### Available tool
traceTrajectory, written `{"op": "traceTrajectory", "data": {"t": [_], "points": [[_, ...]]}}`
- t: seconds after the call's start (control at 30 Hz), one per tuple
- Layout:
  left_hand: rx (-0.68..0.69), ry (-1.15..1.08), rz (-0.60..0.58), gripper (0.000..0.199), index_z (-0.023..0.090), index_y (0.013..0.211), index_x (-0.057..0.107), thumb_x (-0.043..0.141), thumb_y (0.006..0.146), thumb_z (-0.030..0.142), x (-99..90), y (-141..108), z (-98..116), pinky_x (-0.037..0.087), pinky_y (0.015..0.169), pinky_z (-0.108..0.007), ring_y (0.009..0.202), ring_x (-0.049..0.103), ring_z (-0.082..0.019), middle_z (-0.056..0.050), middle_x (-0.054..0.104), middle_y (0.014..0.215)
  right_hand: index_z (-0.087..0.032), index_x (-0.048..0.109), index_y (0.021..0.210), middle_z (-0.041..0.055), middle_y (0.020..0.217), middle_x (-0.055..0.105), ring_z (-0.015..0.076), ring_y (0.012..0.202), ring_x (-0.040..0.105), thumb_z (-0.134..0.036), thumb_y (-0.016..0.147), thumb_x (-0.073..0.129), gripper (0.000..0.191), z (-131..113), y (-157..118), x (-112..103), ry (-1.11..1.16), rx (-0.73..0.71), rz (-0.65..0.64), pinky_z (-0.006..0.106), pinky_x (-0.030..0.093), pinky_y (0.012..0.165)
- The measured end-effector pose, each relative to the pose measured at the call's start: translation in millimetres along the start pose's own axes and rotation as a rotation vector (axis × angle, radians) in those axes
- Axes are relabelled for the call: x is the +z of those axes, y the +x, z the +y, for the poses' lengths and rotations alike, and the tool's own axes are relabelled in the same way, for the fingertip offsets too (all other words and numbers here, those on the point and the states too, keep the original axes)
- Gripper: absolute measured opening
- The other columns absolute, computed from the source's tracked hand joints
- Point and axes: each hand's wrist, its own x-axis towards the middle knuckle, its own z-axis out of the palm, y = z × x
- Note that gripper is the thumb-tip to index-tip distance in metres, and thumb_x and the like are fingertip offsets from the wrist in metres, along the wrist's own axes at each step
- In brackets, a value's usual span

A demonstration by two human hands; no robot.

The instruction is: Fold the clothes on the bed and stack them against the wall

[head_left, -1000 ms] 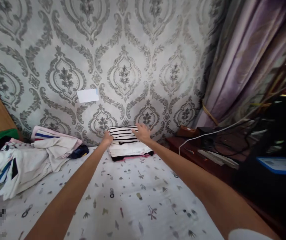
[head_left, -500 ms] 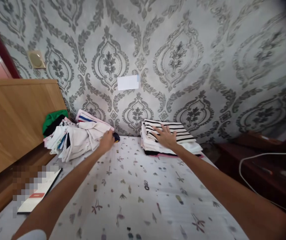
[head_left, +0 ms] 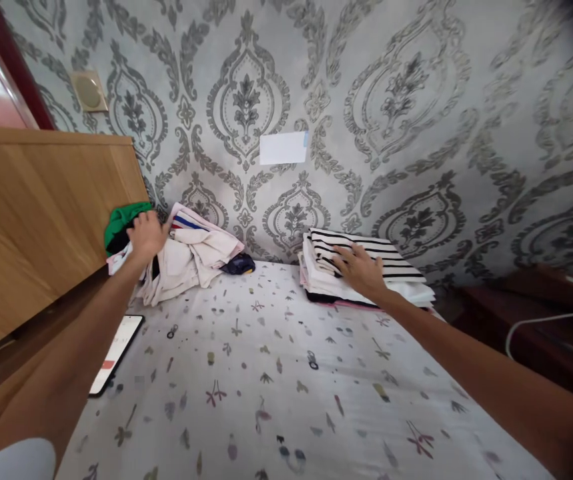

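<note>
My left hand [head_left: 147, 235], fingers apart, is over the left end of a loose heap of clothes [head_left: 171, 267], beside a green garment [head_left: 122, 217]. Whether it touches the cloth is hard to tell. The heap holds cream, pink and black pieces, with a dark navy bundle [head_left: 239, 264] at its right end. On the right, a folded black-and-white striped garment [head_left: 391, 257] tops a neat stack of folded clothes [head_left: 323, 288]. My right hand [head_left: 361, 272] lies spread on the striped cloth.
A phone [head_left: 119, 353] lies near my left forearm on the patterned bedsheet [head_left: 246, 373]. A wooden headboard [head_left: 51, 213] borders the left side. The papered wall behind carries a white paper [head_left: 283, 148]. At right, a white cable [head_left: 541, 321] hangs by dark red furniture [head_left: 496, 313].
My left hand has moved left from the heap's right end to its left end near the green garment. My right hand stays on the striped garment. The camera view has shifted.
</note>
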Motion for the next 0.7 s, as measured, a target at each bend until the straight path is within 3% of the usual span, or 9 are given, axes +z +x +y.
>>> {"op": "traceTrajectory", "data": {"t": [0.1, 0.2, 0.3, 0.37, 0.4, 0.5, 0.57, 0.63, 0.7], "points": [[-0.227, -0.104, 0.05, 0.04, 0.009, 0.123, 0.057, 0.051, 0.091, 0.032, -24.6, 3, -30, 0.044, 0.095, -0.06, 0.125, 0.05, -0.046, -0.029, 0.055, 0.131, -0.019, 0.065, 0.123, 0.0228, 0.137, 0.056, 0.0388, 0.129, 0.049, -0.034, 0.097, 0.042, 0.039, -12, -20, -23, 0.037, -0.013, 0.085, 0.06, 0.037, 0.103], [-0.178, -0.136, 0.089, 0.036, 0.008, 0.123, 0.056, 0.05, 0.092, 0.025, -38.0, -8, -30, 0.037, 0.1, -0.065, 0.131, 0.042, -0.048, -0.03, 0.051, 0.134, -0.02, 0.067, 0.116, 0.0191, 0.135, 0.059, 0.0363, 0.125, 0.054, -0.029, 0.096, 0.044, 0.033, -39, -56, -48, 0.176, -0.161, 0.135, 0.057, 0.044, 0.101], [0.115, -0.185, -0.052, 0.03, 0.01, 0.12, 0.059, 0.046, 0.094, 0.017, -24.0, -29, 15, 0.031, 0.109, -0.058, 0.135, 0.04, -0.04, -0.024, 0.054, 0.134, -0.024, 0.068, 0.11, 0.0132, 0.124, 0.066, 0.0298, 0.116, 0.061, -0.023, 0.095, 0.048, 0.025, -85, -100, -64, 0.37, -0.266, 0.093, 0.051, 0.05, 0.099], [0.287, -0.258, -0.238, 0.026, 0.016, 0.115, 0.063, 0.05, 0.093, 0.015, 2.0, -49, 59, 0.037, 0.109, -0.042, 0.129, 0.049, -0.029, -0.015, 0.06, 0.131, -0.025, 0.068, 0.108, 0.0112, 0.118, 0.069, 0.0265, 0.111, 0.065, -0.018, 0.095, 0.049, 0.025, -120, -128, -71, 0.513, -0.302, 0.015, 0.046, 0.055, 0.094], [0.318, -0.281, -0.303, 0.022, 0.017, 0.111, 0.065, 0.055, 0.092, 0.018, 17.8, -60, 80, 0.041, 0.105, -0.039, 0.125, 0.053, -0.028, -0.013, 0.063, 0.127, -0.026, 0.068, 0.108, 0.01, 0.116, 0.07, 0.0249, 0.109, 0.066, -0.016, 0.095, 0.047, 0.026, -137, -140, -73, 0.586, -0.303, -0.027, 0.043, 0.058, 0.091], [0.297, -0.33, -0.418, 0.028, 0.013, 0.111, 0.065, 0.065, 0.085, 0.021, 61.7, -87, 129, 0.046, 0.098, -0.045, 0.121, 0.055, -0.034, -0.019, 0.064, 0.124, -0.037, 0.064, 0.116, 0.0056, 0.114, 0.07, 0.0245, 0.104, 0.069, -0.016, 0.094, 0.046, 0.036, -173, -169, -78, 0.781, -0.261, -0.102, 0.043, 0.062, 0.083], [0.257, -0.374, -0.446, 0.029, 0.011, 0.112, 0.066, 0.063, 0.083, 0.017, 78.4, -97, 145, 0.045, 0.1, -0.05, 0.126, 0.052, -0.039, -0.023, 0.063, 0.124, -0.044, 0.062, 0.118, 0.0034, 0.111, 0.071, 0.0261, 0.102, 0.069, -0.02, 0.093, 0.046, 0.038, -183, -179, -79, 0.88, -0.218, -0.129, 0.045, 0.062, 0.08], [0.229, -0.442, -0.475, 0.025, 0.01, 0.108, 0.068, 0.059, 0.084, 0.014, 81.1, -97, 150, 0.044, 0.099, -0.051, 0.124, 0.054, -0.04, -0.023, 0.066, 0.119, -0.041, 0.065, 0.114, 0.0038, 0.108, 0.071, 0.027, 0.1, 0.069, -0.024, 0.094, 0.047, 0.032, -182, -183, -79, 0.946, -0.106, -0.189, 0.046, 0.061, 0.081], [0.224, -0.515, -0.508, 0.024, 0.011, 0.104, 0.07, 0.054, 0.087, 0.017, 70.1, -92, 151, 0.048, 0.095, -0.046, 0.114, 0.062, -0.035, -0.018, 0.071, 0.109, -0.032, 0.069, 0.106, 0.0064, 0.103, 0.072, 0.0267, 0.097, 0.07, -0.03, 0.095, 0.048, 0.023, -176, -181, -76, 1.008, 0.107, -0.273, 0.045, 0.06, 0.08]]}}
